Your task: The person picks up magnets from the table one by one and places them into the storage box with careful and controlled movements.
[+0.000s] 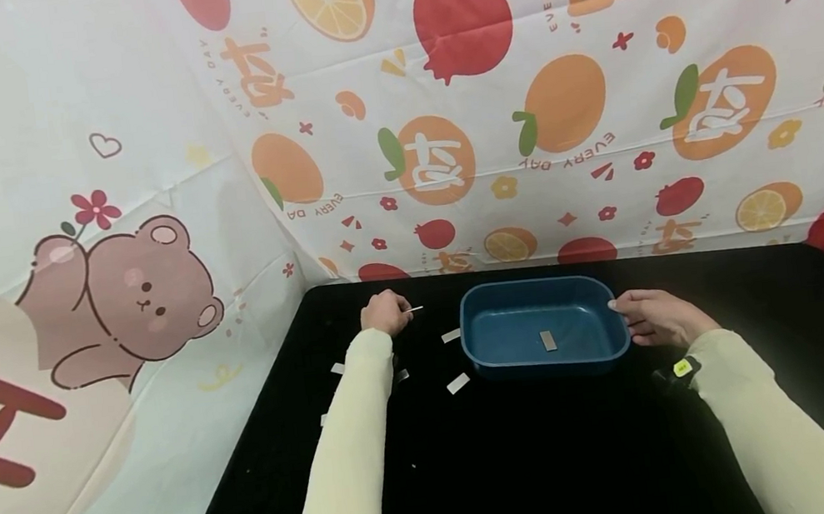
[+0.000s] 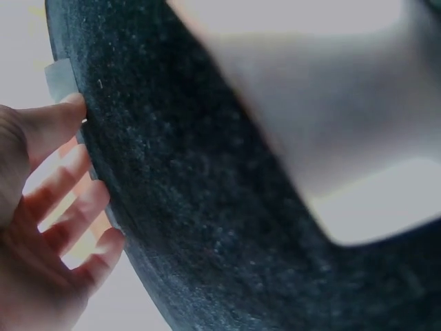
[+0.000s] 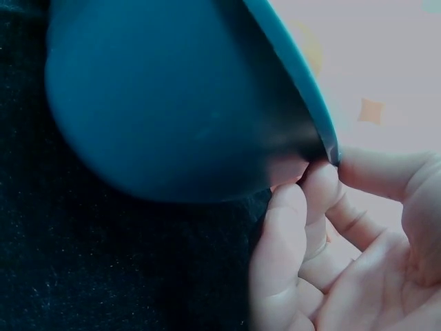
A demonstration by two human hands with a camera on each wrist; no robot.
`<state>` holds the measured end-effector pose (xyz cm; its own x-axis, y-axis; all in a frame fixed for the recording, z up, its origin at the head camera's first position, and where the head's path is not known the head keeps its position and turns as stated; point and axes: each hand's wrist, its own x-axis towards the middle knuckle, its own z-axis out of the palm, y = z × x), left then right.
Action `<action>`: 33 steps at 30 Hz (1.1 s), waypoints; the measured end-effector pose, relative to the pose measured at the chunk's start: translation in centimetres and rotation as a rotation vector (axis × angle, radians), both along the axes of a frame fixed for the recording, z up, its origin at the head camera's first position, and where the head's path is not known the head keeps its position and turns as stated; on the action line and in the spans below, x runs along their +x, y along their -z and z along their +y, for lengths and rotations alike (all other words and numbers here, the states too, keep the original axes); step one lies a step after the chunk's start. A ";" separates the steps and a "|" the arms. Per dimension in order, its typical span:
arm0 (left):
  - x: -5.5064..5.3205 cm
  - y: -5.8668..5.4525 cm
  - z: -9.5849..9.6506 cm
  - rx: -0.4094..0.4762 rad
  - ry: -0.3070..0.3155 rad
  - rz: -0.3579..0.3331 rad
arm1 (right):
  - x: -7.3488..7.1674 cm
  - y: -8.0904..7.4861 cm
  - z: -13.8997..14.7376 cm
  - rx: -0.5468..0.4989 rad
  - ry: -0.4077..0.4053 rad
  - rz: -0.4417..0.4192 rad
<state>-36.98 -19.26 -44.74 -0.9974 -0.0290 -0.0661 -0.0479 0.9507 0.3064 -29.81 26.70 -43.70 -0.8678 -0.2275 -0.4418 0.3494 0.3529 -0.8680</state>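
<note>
Near the far left of the table, my left hand [image 1: 385, 313] pinches a small flat rectangular piece [image 1: 413, 310] between thumb and fingers. In the left wrist view the pale grey piece [image 2: 60, 78] sticks out past the thumb tip, and the other fingers are spread. My right hand [image 1: 661, 317] grips the right end of a blue plastic basin [image 1: 543, 359]. The right wrist view has the thumb over the basin's rim [image 3: 325, 127] and the fingers curled beneath it. One grey rectangular piece [image 1: 548, 341] lies on the basin's floor.
Several similar pieces lie on the black table [image 1: 539, 461]: one by the basin's left wall [image 1: 451, 336], another in front of it [image 1: 459, 383], others around the left forearm [image 1: 337, 369]. A fruit-print cloth [image 1: 477, 158] hangs behind the table, and a bear-print cloth [image 1: 136, 286] on the left.
</note>
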 end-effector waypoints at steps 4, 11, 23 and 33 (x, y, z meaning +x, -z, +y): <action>0.0 0.1 0.1 0.023 0.002 -0.002 | 0.0 -0.1 0.1 0.006 -0.001 -0.002; 0.1 -0.6 -0.1 0.018 0.002 -0.005 | -0.3 -0.5 -0.2 0.031 -0.001 0.018; 0.5 -0.8 -0.9 0.017 0.029 -0.046 | -0.2 -0.4 -0.3 0.029 0.009 -0.004; 1.4 -1.2 -2.1 0.007 0.070 -0.004 | -0.1 -0.3 -0.3 0.025 0.008 -0.002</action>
